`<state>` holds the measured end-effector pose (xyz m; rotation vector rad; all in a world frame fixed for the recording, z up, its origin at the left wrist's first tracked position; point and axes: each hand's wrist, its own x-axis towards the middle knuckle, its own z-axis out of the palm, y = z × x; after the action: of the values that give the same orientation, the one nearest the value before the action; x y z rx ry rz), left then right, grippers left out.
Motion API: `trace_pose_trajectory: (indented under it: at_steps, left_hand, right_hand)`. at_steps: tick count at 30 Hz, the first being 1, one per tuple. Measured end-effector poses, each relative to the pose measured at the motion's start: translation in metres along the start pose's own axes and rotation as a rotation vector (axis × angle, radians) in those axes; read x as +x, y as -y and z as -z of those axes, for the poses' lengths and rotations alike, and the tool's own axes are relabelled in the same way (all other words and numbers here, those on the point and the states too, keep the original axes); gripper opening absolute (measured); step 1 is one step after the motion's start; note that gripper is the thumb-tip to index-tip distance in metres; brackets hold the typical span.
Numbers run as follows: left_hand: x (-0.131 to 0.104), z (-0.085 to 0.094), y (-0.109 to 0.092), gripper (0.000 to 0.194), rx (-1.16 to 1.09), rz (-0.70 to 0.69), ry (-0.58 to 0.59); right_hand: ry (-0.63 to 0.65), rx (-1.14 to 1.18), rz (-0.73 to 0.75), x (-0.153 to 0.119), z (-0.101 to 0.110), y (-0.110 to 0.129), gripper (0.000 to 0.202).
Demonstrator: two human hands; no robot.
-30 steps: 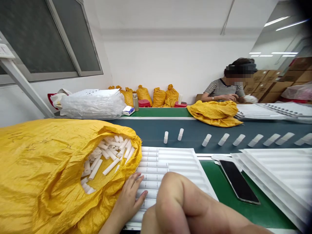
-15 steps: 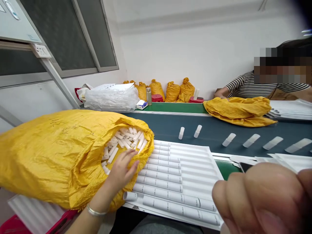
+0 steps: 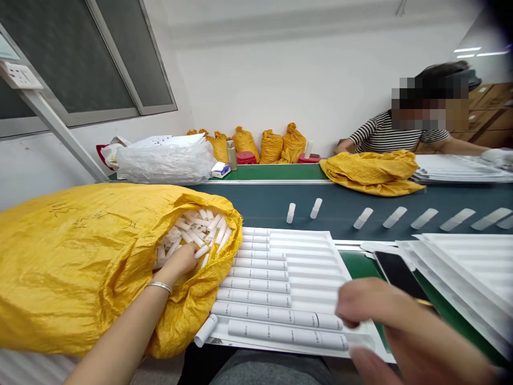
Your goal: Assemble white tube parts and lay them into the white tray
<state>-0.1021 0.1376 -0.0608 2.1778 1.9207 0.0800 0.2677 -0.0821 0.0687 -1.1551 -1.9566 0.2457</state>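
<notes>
My left hand (image 3: 185, 261) reaches into the mouth of a large yellow woven sack (image 3: 100, 256), its curled fingers closed among short white tubes (image 3: 194, 222) and partly hidden by them. My right hand (image 3: 396, 326), blurred, hovers over the near right corner of a white ridged tray (image 3: 308, 248); thumb and forefinger are apart and nothing shows between them. Rows of white tubes with small dark print (image 3: 256, 286) lie in the tray's left grooves, two longer rows nearest me. A loose white tube (image 3: 206, 330) lies tilted at the tray's near left corner, beside the sack.
Several white tubes (image 3: 363, 218) stand on a dark conveyor belt (image 3: 264, 200) beyond the tray. A phone (image 3: 401, 272) and stacked white trays (image 3: 473, 262) lie to the right. Across the belt, a person in a striped top (image 3: 385, 131) sits behind a folded yellow sack (image 3: 372, 171).
My left hand has gone deeper into the sack and its fingers have curled. My right hand has opened from a fist and lowered. The view has turned slightly right.
</notes>
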Motion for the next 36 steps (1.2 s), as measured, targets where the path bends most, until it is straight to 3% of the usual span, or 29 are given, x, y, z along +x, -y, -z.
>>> trace_pose_trajectory:
  at_steps: [3, 6, 9, 12, 16, 19, 21, 23, 25, 29, 32, 36]
  left_hand:
    - [-0.017, 0.015, -0.011, 0.026, -0.035, -0.043, -0.141]
    - [-0.044, 0.029, -0.034, 0.032, -0.116, -0.152, -0.280]
    - [-0.071, 0.031, -0.064, 0.025, -0.404, -0.369, -0.401]
    - [-0.088, 0.017, -0.093, 0.022, -0.733, -0.508, -0.407]
    - [-0.099, -0.011, -0.134, 0.024, -1.292, -0.449, -0.250]
    - [-0.105, -0.020, -0.162, 0.057, -1.724, -0.311, -0.146]
    - [-0.108, -0.017, -0.171, 0.076, -1.853, -0.217, -0.082]
    - [-0.109, -0.013, -0.172, 0.076, -1.880, -0.157, -0.054]
    - [-0.108, -0.011, -0.164, 0.064, -1.843, -0.129, -0.131]
    - [-0.107, -0.012, -0.140, 0.041, -1.482, -0.118, -0.289]
    - [-0.112, -0.008, -0.131, 0.033, -1.141, -0.219, -0.251]
    - [-0.119, 0.004, -0.128, 0.029, -0.887, -0.423, -0.099]
  right_hand:
    - [0.244, -0.249, -0.167, -0.018, -0.025, -0.041, 0.019]
    - [0.494, -0.377, -0.342, -0.056, -0.052, -0.092, 0.022]
    - [0.578, -0.427, -0.400, -0.087, -0.062, -0.124, 0.027]
    - [0.489, -0.428, -0.380, -0.087, -0.051, -0.129, 0.021]
    - [0.211, -0.246, -0.405, -0.047, -0.035, -0.109, 0.022]
    - [0.106, 0.071, -0.316, -0.016, -0.047, -0.087, 0.026]
    - [0.082, 0.318, -0.275, -0.001, -0.062, -0.073, 0.025]
    - [0.053, 0.504, -0.263, 0.008, -0.076, -0.063, 0.023]
    - [0.024, 0.561, -0.230, 0.013, -0.083, -0.060, 0.023]
    - [0.033, 0.357, -0.051, 0.018, -0.078, -0.067, 0.033]
    - [0.065, 0.217, 0.079, 0.022, -0.071, -0.073, 0.039]
    - [0.087, 0.215, 0.080, 0.028, -0.065, -0.078, 0.032]
